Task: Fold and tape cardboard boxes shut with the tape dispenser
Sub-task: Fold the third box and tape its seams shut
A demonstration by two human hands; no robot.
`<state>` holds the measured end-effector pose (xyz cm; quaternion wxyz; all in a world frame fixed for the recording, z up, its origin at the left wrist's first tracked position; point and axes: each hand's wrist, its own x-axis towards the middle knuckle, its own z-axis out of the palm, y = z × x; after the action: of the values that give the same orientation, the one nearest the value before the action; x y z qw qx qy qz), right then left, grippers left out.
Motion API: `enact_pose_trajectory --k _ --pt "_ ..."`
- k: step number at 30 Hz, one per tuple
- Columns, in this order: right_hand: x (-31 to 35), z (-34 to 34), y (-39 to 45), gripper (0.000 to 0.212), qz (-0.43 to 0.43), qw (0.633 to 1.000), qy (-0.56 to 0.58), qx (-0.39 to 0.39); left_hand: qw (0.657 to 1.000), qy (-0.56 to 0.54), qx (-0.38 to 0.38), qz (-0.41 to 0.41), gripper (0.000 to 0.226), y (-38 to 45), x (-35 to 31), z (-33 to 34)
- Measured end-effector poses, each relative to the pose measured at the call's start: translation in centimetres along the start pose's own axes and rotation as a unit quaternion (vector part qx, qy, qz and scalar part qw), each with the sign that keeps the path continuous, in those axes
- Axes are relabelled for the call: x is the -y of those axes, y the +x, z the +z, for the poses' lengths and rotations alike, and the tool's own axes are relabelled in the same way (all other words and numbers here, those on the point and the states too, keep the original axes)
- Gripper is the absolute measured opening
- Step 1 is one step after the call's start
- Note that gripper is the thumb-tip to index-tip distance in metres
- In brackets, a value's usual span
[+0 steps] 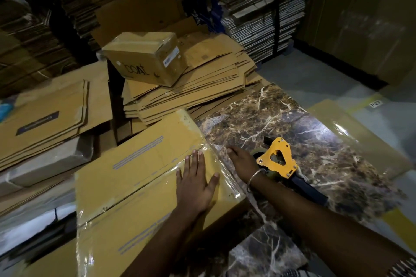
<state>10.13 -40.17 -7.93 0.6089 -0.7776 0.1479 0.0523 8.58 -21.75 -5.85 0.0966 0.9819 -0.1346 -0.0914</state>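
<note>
A large brown cardboard box (135, 177) lies on the marble-patterned table (315, 141), its flaps closed and clear tape shining along the centre seam and right edge. My left hand (195, 180) presses flat on the box top near the right end, fingers straight. My right hand (240, 159) lies with straight fingers against the box's taped right side, a bangle on the wrist. The yellow tape dispenser (279, 159) with its dark handle rests on the table just right of that wrist, not held.
A small taped box (146, 58) marked in black pen sits on a pile of flattened cartons (202, 90) behind. More flat cartons (49, 114) lie at the left. Tall stacks of flat cardboard (258, 11) line the back. Grey floor (326, 74) shows at right.
</note>
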Motion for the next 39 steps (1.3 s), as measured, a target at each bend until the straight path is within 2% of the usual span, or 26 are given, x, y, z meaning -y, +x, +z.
enact_pose_trajectory --k 2,5,8,12,17,19,23,24,27,30,32,33,35,36,39 --pt "1.8 0.3 -0.8 0.041 -0.006 0.998 0.051 0.026 1.0 -0.007 -0.003 0.018 0.087 -1.2 -0.6 0.3" --pt "1.8 1.9 -1.9 0.059 -0.028 0.992 0.032 0.117 0.999 -0.028 -0.003 0.036 0.091 -2.7 -1.1 0.6" --pt "0.5 3.1 -2.2 0.075 -0.016 0.989 0.027 0.143 0.997 -0.063 -0.004 0.038 0.095 -2.7 -0.9 0.7" --pt "0.9 2.9 -2.3 0.079 0.019 0.983 0.111 0.143 0.996 -0.085 -0.031 0.02 0.09 -1.8 -0.7 0.4" --pt "0.5 2.5 -2.5 0.065 0.04 0.967 0.195 0.159 0.994 -0.029 -0.096 0.049 0.08 0.2 0.1 -0.8" --pt "0.4 2.3 -2.5 0.064 0.042 0.964 0.201 0.167 0.996 0.016 -0.068 0.058 0.077 0.6 0.1 -0.7" --pt "0.5 2.0 -3.1 0.06 0.048 0.965 0.195 0.171 0.998 0.028 0.02 0.052 0.072 1.2 0.0 -0.4" --pt "0.2 1.9 -3.1 0.063 0.05 0.968 0.182 0.166 0.998 0.027 0.026 0.051 0.072 1.2 -0.2 -0.5" --pt "-0.2 1.5 -3.3 0.091 0.05 0.972 0.13 0.19 0.999 0.015 0.022 0.042 0.072 1.0 -0.4 -0.6" --pt "-0.1 0.8 -3.1 0.104 0.08 0.98 0.109 0.147 0.999 0.004 0.007 0.041 0.073 1.0 -0.6 -0.6" --pt "0.1 0.4 -2.5 0.132 0.03 0.991 0.064 0.117 0.999 0.003 0.013 0.039 0.075 1.1 -0.7 -0.6" --pt "0.6 0.5 -2.2 0.13 -0.005 0.992 0.049 0.114 0.999 0.002 0.021 0.038 0.077 1.1 -0.7 -0.6" --pt "1.7 1.1 -0.9 0.091 -0.027 0.991 0.073 0.105 0.998 -0.007 0.043 0.042 0.078 1.2 -0.4 -0.6" --pt "2.2 1.2 0.0 0.081 -0.03 0.99 0.088 0.109 0.997 -0.012 0.054 0.047 0.076 1.4 -0.1 -0.7" --pt "4.3 1.6 1.9 0.094 -0.03 0.99 0.058 0.123 0.996 -0.045 0.059 0.054 0.071 1.8 0.5 -0.7"
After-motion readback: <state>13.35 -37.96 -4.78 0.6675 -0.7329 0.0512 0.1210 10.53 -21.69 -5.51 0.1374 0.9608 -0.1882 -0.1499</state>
